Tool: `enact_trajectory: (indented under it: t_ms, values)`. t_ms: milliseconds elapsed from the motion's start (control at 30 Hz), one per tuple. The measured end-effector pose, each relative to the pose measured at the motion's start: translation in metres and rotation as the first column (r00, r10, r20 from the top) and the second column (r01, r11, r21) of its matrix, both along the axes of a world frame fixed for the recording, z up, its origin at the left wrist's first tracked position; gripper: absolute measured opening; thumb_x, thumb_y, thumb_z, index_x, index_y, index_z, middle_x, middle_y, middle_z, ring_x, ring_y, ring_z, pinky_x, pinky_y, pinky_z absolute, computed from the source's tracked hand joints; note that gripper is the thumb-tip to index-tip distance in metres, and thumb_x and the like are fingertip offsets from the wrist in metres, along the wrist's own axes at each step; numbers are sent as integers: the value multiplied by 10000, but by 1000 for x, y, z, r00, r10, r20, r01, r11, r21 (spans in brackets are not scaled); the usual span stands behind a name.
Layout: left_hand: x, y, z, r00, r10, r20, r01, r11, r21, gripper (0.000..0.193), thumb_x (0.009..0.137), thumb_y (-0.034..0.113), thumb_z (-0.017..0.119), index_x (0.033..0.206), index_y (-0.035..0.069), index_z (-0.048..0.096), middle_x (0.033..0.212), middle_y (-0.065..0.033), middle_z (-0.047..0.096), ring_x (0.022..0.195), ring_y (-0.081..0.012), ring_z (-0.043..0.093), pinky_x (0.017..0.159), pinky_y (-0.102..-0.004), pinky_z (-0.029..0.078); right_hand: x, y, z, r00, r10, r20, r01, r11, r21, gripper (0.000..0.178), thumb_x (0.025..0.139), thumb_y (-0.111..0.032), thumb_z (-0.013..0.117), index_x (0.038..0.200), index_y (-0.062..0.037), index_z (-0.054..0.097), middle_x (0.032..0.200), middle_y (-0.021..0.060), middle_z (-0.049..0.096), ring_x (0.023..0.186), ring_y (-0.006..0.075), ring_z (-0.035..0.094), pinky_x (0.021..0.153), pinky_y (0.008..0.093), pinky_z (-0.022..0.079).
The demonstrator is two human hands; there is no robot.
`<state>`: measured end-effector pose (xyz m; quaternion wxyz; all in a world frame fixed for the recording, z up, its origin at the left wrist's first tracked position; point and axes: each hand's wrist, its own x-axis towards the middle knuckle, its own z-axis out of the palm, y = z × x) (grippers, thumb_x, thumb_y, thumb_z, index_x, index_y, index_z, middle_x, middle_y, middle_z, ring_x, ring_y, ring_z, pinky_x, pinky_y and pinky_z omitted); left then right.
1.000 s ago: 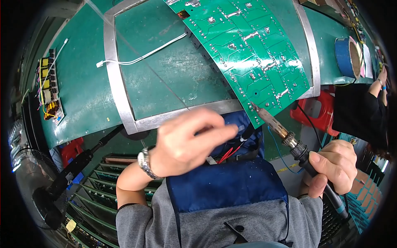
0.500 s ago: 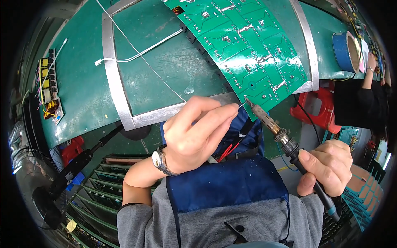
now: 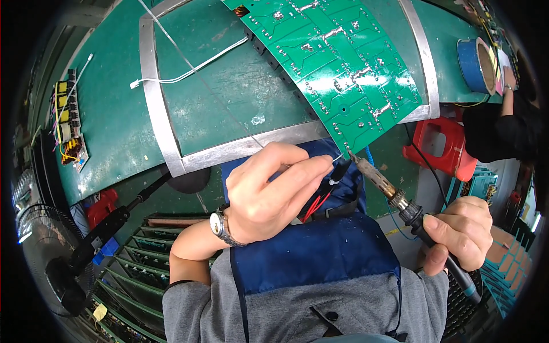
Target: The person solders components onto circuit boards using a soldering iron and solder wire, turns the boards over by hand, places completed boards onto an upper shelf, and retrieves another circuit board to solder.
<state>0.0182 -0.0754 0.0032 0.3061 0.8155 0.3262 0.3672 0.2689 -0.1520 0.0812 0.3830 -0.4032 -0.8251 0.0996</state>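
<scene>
A green circuit board lies solder side up on a metal-framed bench, its near corner jutting past the edge. My left hand pinches a thin solder wire, which runs up and away to the far left. The wire's short end meets the board's near corner. In my right hand is a soldering iron, gripped by its black handle. Its tip touches or nearly touches that same corner, beside the wire's end. Dark components show under the board's left side. A white cable with a plug comes out from there.
A metal frame crosses the green bench. At its left end lies a component assembly. A blue tape roll stands right, near another person's arm. Below are a red stool, a fan and a green rack.
The board has shifted slightly up and left. The iron's tip and the wire's end have moved a little down and right, closer to the board's near corner.
</scene>
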Motion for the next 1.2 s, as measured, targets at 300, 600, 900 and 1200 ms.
enact_trajectory:
  t_ms: [300,600,900,1200]
  values:
    - [3,-1,-7,997,-35,-74,46,987,151,290,649,-5,792,925,56,724,759,-45,580,634,-148,595,518,-254,476,-8,-3,-2,989,33,145,-42,997,58,236,867,-196,624,834,29,684,552,11,518,431,78,484,346,182,295]
    - [6,0,-2,993,-24,-113,43,985,165,278,651,7,805,911,58,720,767,-43,571,638,-147,590,522,-250,470,-5,-5,11,981,29,190,-6,992,-124,332,893,-293,629,966,30,656,644,20,561,467,105,505,388,203,370]
    - [1,4,13,998,60,-36,-65,988,-143,189,725,-38,751,899,23,709,839,-49,553,610,-96,581,547,-225,469,18,-19,-5,806,-588,-61,591,796,133,273,850,-215,577,814,33,685,586,55,591,477,166,526,496,293,420]
    - [-2,13,16,994,88,-61,-98,980,-173,187,736,-38,739,911,23,707,810,-56,582,615,-108,601,548,-233,472,109,36,-55,318,-922,-222,945,289,153,251,945,-177,575,1116,-10,651,903,64,669,736,80,588,668,213,484]
